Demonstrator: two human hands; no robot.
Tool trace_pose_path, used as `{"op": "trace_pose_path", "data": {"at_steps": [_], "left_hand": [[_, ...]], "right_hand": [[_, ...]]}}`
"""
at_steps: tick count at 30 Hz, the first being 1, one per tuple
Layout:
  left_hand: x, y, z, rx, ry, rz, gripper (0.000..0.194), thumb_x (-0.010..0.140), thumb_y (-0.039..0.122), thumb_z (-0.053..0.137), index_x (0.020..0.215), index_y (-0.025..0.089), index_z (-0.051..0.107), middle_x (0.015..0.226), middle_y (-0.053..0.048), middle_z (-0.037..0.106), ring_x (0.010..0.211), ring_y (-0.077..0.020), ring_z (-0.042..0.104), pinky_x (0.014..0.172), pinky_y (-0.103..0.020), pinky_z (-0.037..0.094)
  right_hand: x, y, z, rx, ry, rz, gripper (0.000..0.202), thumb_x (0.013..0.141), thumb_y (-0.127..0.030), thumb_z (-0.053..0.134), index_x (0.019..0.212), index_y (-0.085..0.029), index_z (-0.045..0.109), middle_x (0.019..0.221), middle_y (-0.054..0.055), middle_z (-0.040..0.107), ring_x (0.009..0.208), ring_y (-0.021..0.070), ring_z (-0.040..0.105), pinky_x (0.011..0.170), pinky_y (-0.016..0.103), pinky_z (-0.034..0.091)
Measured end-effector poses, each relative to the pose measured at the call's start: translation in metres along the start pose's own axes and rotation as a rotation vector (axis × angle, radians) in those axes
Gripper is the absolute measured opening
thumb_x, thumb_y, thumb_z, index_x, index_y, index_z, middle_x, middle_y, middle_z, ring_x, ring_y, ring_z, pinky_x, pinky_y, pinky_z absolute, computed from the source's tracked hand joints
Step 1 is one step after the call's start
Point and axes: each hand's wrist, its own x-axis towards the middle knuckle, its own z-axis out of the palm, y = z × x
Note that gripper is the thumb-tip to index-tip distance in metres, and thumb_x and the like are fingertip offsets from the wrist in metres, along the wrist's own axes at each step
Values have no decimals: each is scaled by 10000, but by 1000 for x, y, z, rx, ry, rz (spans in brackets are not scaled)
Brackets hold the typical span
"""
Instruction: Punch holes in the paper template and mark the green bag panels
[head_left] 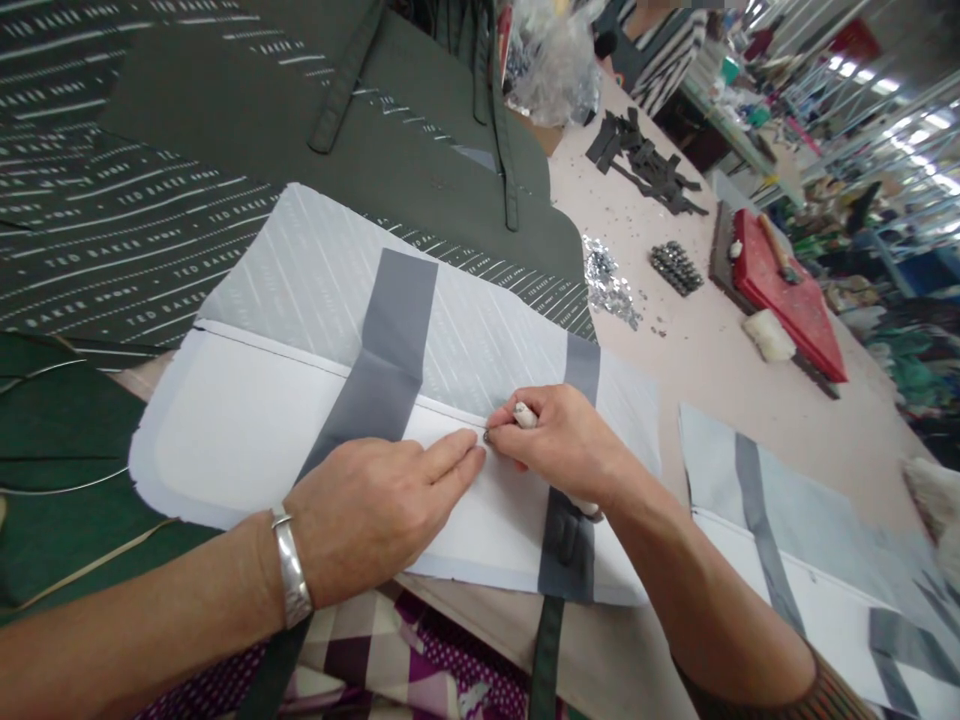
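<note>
A white panel (240, 430) with a stitched seam and grey strips (401, 310) lies in front of me, its upper half showing faint diagonal lettering. My left hand (386, 500), with a silver bracelet on the wrist, rests flat on it, fingers stretched toward the seam and nothing held. Closed just to its right, my right hand (555, 440) grips a slim tool wrapped in white (526, 415). A small dark metal tip or ring (487, 437) shows at those fingertips; which of the two, I cannot tell. Dark straps (549, 655) hang below the panel's lower edge.
Dark printed panels (202, 220) cover the left back. Along the pink table (645, 370) lie silver bits (607, 280), dark studs (676, 268), black strap pieces (645, 165), and a red slab (787, 290) bearing a hammer (780, 250). Another white panel (817, 550) lies right.
</note>
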Motion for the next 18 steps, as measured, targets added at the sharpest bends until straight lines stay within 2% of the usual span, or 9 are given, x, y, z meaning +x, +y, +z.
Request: {"op": "trace_pose_path", "data": {"at_steps": [6,9,11,13,15,18], "left_hand": [[1,0,-1,1,4,-1,348,907,142,446,1240,148,545,1241,-38,633,744,-168,659,485,-347,499],[2,-1,-2,-1,5,2,374,898,138,458,1266,138,530,1331,-57,579,721,-161,657,490,-344,505],[2,-1,-2,-11,-29,-3,407,887,118,461,1290,143,513,1397,-65,524,724,-158,658,505,-340,508],[3,-2,-3,-30,-62,-15,433,882,114,459,1311,156,500,1437,-59,482,734,-159,661,517,-341,510],[4,-2,-4,-46,-89,-30,438,888,134,456,1323,167,494,1453,-49,462,747,-163,664,529,-345,511],[6,-1,-6,-46,-143,-35,422,903,150,453,1321,162,501,1454,-47,460,761,-168,669,539,-347,505]], "right_hand": [[2,-8,-4,-67,-19,27,125,712,-190,584,741,-181,705,554,-11,604,501,95,488,491,221,334],[2,-6,-10,-77,-49,-51,98,734,-186,603,726,-178,700,583,-11,616,537,93,493,518,222,343],[-2,-2,-15,25,-42,-97,135,798,-239,600,711,-172,678,588,-19,610,524,80,477,511,219,340],[-10,2,-19,258,66,-114,199,860,-320,578,758,-174,668,534,-47,548,459,68,419,464,217,314],[-21,3,-20,596,297,-162,182,870,-349,586,833,-186,657,482,-86,436,407,61,339,426,212,286],[-30,5,-15,1120,632,-282,71,858,-281,593,870,-216,621,473,-120,285,387,58,249,429,202,300]]}}
